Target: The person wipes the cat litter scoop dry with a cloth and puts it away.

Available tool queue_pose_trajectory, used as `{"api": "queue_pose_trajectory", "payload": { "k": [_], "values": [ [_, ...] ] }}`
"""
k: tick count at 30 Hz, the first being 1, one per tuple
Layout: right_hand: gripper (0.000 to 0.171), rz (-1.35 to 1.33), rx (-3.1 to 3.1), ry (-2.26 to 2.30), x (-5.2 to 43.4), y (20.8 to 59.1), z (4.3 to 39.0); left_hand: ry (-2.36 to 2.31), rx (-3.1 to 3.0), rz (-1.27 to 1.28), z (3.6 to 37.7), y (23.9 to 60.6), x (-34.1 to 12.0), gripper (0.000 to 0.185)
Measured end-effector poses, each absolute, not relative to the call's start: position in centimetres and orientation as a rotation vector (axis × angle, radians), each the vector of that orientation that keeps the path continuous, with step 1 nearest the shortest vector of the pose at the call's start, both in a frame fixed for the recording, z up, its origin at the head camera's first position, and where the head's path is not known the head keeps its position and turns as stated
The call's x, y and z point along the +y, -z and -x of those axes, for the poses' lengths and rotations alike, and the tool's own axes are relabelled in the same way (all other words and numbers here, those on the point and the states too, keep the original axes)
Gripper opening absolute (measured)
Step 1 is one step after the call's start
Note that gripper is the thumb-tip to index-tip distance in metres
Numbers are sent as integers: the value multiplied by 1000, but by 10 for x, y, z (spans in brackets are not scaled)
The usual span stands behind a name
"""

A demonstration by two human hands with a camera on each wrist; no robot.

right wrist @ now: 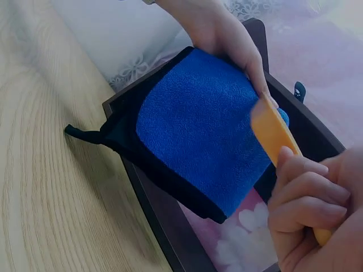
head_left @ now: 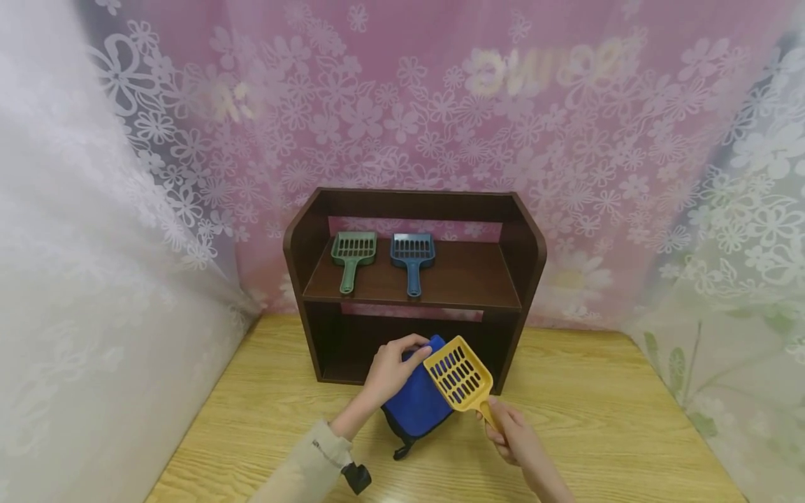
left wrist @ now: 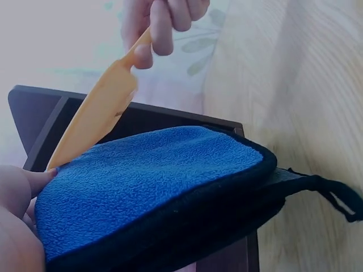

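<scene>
A yellow litter scoop (head_left: 462, 374) with a slotted head is held by its handle in my right hand (head_left: 512, 436), the head tilted up to the left. My left hand (head_left: 393, 367) grips a folded blue towel (head_left: 418, 405) with black edging and a hanging loop. In the left wrist view, the left thumb lies right at the edge of the scoop (left wrist: 93, 116), whose head overlaps the plush towel (left wrist: 159, 170). From the right wrist, the fingers of the right hand (right wrist: 309, 209) curl round the scoop's handle, and the towel (right wrist: 198, 124) hangs beside it.
Behind the hands stands a dark brown two-tier shelf (head_left: 465, 276) on a wood-grain table (head_left: 597, 419). On its upper board lie a green litter scoop (head_left: 349, 269) and a blue litter scoop (head_left: 413, 272). Flowered curtains (head_left: 415, 105) enclose the back and sides.
</scene>
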State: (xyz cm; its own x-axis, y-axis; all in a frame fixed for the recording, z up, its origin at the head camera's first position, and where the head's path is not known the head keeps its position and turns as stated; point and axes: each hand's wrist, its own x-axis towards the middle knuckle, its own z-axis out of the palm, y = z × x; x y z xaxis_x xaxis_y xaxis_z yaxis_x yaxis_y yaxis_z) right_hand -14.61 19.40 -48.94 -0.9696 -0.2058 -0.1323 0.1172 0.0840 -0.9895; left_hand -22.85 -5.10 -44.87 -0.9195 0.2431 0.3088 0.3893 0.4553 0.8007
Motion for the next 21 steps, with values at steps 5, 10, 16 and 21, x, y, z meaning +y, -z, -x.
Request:
{"api": "queue_pose_trajectory", "payload": {
  "k": [5, 10, 16, 21],
  "values": [
    [46, -44, 2123, 2050, 187, 488, 146, 1504, -2512, 527, 224, 453, -49, 25],
    [47, -134, 2139, 2133, 170, 487, 143, 1622, -2411, 407, 224, 455, -45, 27],
    [44, -83, 2125, 2217, 148, 493, 133, 1649, -2315, 240, 225, 456, -37, 28],
    [43, -87, 2035, 2294, 134, 502, 127, 1651, -2283, 196, 219, 463, -25, 27]
  ]
}}
